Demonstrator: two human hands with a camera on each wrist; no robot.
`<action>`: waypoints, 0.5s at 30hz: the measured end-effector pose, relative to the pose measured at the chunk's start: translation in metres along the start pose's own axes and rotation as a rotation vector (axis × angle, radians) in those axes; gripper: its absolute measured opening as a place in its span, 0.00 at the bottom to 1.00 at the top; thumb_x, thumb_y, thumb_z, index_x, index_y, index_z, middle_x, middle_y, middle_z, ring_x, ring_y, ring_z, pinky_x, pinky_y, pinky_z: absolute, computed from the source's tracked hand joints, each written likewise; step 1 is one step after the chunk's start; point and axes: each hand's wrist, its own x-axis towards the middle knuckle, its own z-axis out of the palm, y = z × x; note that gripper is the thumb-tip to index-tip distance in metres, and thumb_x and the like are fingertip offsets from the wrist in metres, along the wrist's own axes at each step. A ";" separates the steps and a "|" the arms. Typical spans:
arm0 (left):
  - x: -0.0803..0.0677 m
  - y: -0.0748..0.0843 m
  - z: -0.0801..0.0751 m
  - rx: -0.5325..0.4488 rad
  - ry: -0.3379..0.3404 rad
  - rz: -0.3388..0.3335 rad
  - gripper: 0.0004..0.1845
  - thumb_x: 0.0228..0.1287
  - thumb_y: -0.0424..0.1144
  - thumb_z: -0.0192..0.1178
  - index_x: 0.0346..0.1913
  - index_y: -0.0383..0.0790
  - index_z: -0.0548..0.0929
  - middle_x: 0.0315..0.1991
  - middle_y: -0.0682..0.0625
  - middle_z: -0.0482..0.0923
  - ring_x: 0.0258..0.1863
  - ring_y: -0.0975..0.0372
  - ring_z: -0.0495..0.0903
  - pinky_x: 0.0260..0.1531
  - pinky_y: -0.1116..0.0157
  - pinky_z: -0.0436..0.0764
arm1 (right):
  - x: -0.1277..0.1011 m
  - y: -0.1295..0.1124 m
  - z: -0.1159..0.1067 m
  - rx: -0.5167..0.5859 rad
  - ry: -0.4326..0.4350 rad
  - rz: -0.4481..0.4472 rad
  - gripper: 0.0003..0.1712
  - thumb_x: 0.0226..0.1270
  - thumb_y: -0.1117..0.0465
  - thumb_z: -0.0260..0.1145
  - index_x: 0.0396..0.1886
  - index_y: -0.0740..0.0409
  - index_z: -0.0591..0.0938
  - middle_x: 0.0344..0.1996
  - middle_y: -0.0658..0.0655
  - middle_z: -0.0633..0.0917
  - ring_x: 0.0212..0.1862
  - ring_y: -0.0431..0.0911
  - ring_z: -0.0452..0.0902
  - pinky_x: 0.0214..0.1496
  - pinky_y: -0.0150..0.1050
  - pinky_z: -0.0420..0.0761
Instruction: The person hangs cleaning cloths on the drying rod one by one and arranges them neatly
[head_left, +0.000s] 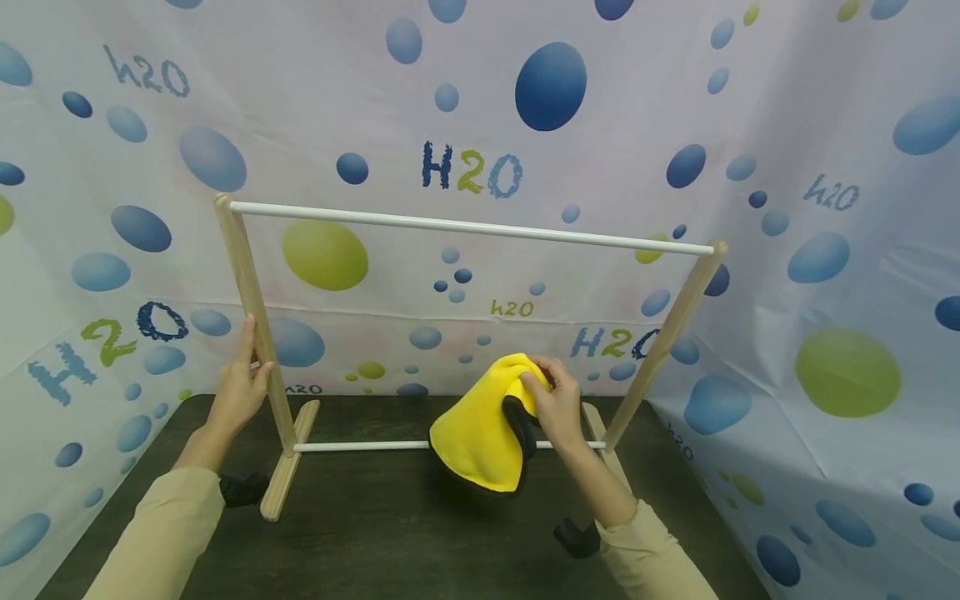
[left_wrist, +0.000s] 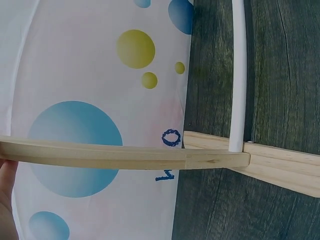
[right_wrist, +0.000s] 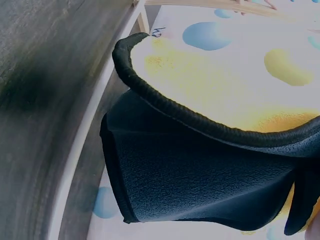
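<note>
**A:** Report hand status.

**B:** My left hand (head_left: pixel 238 385) is wrapped around the left wooden upright (head_left: pixel 251 321) of the drying rack (head_left: pixel 465 225), fingers behind the post and thumb at its front, about halfway up. The upright is a flat, pale, unfinished slat. In the left wrist view only the edge of the palm shows against that slat.

**A:** And the right?

**B:** My right hand (head_left: pixel 553 404) pinches the top of a yellow cloth (head_left: pixel 480 433), fingers curled into the bunched fabric. The cloth is fleecy yellow on one face and dark with a fine pebbled grain on the other, bound by a black corded hem. It hangs in a loose cone in front of the lower white rod (head_left: pixel 360 447), just left of the right upright (head_left: pixel 663 346); I cannot tell whether its lower edge touches the counter (head_left: pixel 420 533).

**A:** Rack construction?

**B:** Two round, smooth white rods join the uprights, one at the top and one low. Each upright stands on a flat wooden foot (head_left: pixel 288 467) on the dark wood-grain counter.
</note>
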 end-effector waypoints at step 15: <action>0.000 0.002 0.000 0.018 0.007 -0.003 0.43 0.57 0.16 0.50 0.72 0.38 0.41 0.48 0.18 0.66 0.42 0.30 0.72 0.34 0.40 0.75 | 0.020 -0.012 -0.023 0.092 0.074 0.026 0.12 0.58 0.76 0.60 0.41 0.80 0.76 0.34 0.65 0.78 0.29 0.32 0.73 0.30 0.20 0.75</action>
